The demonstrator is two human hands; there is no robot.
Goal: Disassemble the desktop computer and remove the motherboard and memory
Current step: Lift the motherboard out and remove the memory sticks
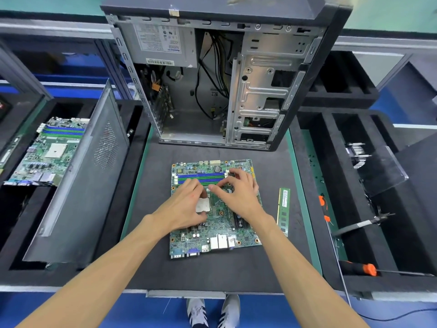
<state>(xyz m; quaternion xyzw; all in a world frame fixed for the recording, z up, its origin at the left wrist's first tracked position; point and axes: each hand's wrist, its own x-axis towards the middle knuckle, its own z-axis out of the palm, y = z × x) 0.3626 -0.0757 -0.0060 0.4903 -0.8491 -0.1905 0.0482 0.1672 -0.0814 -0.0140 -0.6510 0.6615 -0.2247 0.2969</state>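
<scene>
Head view: the green rectangular motherboard (214,209) is lying flat on the dark-matted table (236,268), out of the open grey metal computer case (212,79) standing just behind it. Both hands are working at its far half. The left hand (186,207) is resting beside the square silver processor (203,205), fingers curled; whether its grip is clamping anything, I cannot tell. The right hand (238,192) is pinching near the blue and green memory slots (201,178), which are running left to right, just beyond both hands. A green memory stick (283,210) is lying lengthwise, just right of the board.
</scene>
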